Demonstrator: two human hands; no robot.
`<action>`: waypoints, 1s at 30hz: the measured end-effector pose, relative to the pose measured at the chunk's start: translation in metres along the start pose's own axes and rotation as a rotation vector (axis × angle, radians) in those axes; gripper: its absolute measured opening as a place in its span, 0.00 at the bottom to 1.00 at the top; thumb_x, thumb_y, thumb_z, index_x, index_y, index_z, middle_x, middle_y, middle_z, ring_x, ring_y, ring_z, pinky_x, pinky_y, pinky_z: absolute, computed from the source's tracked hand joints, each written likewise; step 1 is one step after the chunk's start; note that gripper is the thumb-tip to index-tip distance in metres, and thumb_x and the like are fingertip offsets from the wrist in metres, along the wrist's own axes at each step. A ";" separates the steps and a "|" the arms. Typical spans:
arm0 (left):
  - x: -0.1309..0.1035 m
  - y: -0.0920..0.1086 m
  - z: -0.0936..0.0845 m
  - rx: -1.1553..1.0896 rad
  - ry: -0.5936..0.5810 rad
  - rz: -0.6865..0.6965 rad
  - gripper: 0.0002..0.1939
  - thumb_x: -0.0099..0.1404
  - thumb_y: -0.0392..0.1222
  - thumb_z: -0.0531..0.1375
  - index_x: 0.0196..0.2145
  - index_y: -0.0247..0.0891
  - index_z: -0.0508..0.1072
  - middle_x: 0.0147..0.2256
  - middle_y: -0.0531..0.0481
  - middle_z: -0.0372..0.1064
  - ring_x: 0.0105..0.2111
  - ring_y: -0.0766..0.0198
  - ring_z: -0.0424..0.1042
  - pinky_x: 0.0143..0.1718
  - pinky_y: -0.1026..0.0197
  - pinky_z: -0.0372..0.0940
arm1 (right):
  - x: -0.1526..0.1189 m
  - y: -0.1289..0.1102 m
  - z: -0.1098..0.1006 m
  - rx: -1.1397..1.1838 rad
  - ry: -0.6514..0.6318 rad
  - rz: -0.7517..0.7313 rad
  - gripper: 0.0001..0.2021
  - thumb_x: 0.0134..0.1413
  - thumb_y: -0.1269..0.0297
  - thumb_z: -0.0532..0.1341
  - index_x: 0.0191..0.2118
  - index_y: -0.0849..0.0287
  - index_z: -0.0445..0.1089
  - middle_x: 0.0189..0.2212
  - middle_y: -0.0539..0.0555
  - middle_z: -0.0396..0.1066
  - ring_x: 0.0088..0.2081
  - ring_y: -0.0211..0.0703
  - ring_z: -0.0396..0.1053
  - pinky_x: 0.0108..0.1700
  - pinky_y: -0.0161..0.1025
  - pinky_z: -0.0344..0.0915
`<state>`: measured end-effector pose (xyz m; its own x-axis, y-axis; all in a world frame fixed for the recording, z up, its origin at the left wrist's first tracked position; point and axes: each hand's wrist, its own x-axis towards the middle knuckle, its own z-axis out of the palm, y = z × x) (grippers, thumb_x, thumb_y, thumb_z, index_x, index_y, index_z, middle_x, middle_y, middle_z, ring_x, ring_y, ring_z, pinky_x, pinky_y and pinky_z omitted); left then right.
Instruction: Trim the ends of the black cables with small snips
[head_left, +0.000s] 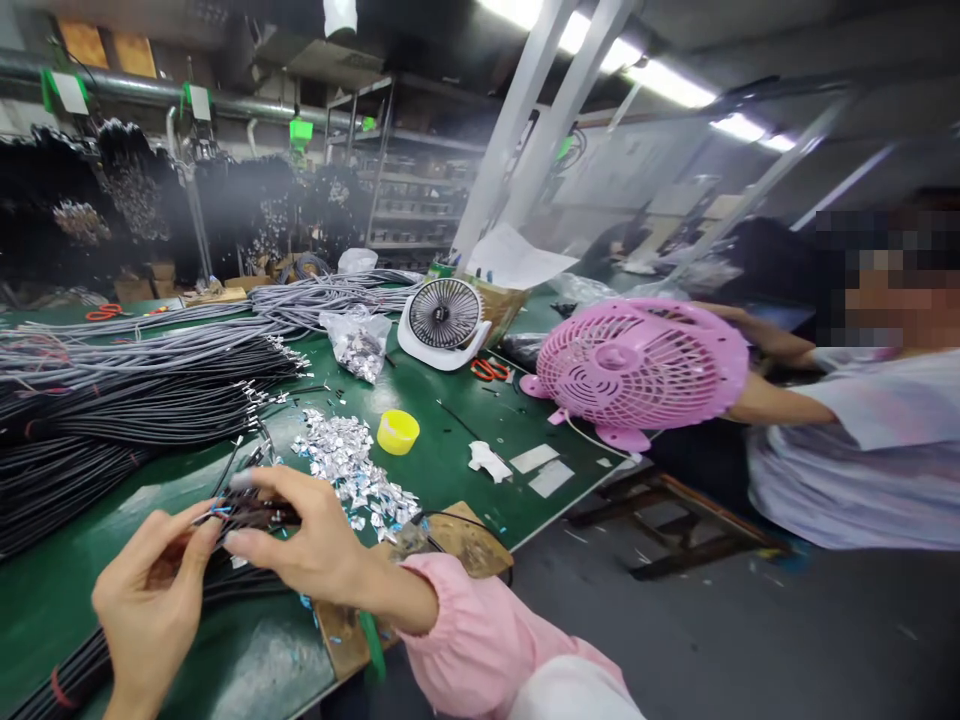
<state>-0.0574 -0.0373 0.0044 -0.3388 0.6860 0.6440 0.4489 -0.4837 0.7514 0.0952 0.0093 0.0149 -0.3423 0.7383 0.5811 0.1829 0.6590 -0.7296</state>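
Observation:
My left hand [154, 590] pinches the end of a black cable, where thin blue and red wires [219, 511] stick out between thumb and forefinger. Close beside it, my right hand [311, 530] curls its thumb and fingers around something dark and slender [262, 512]; its kind is hard to make out. Under and beyond both hands lie bundles of black cables [135, 420] with stripped, silvery ends. A heap of small silver foil scraps [349, 460] spreads just past my right hand. Another black bundle [82, 665], tied with a red band, passes below my left hand.
A yellow tub [398, 432], a plastic bag of metal parts [358, 345], a white fan [444, 318] and orange-handled scissors [490, 370] stand or lie on the green table [442, 470]. Grey cables [300, 305] lie behind. At right, a pink fan [637, 365] stands before a seated co-worker [847, 430].

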 end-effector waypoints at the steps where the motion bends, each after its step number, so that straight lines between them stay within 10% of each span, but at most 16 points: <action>1: -0.001 0.000 -0.001 -0.002 0.016 0.008 0.06 0.60 0.38 0.67 0.35 0.47 0.83 0.23 0.59 0.73 0.19 0.71 0.68 0.19 0.71 0.64 | 0.001 -0.002 -0.003 -0.018 0.002 0.033 0.14 0.59 0.59 0.65 0.49 0.57 0.75 0.36 0.52 0.77 0.32 0.40 0.72 0.36 0.34 0.70; 8: -0.005 0.009 -0.005 0.001 0.053 0.008 0.09 0.60 0.37 0.68 0.37 0.51 0.83 0.24 0.60 0.72 0.21 0.72 0.66 0.19 0.70 0.60 | 0.001 -0.004 -0.005 -0.173 -0.077 -0.285 0.18 0.72 0.64 0.50 0.34 0.58 0.75 0.31 0.53 0.74 0.30 0.38 0.67 0.32 0.33 0.65; 30: -0.009 0.008 -0.004 0.222 0.051 0.165 0.07 0.64 0.39 0.67 0.39 0.51 0.82 0.26 0.60 0.71 0.21 0.72 0.63 0.22 0.66 0.58 | -0.002 0.000 -0.007 -0.236 -0.096 -0.333 0.17 0.71 0.68 0.50 0.32 0.58 0.72 0.28 0.51 0.71 0.25 0.36 0.60 0.26 0.33 0.56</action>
<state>-0.0538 -0.0499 0.0050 -0.2848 0.5765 0.7659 0.6695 -0.4522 0.5893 0.1022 0.0085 0.0166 -0.5009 0.4701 0.7267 0.2501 0.8824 -0.3984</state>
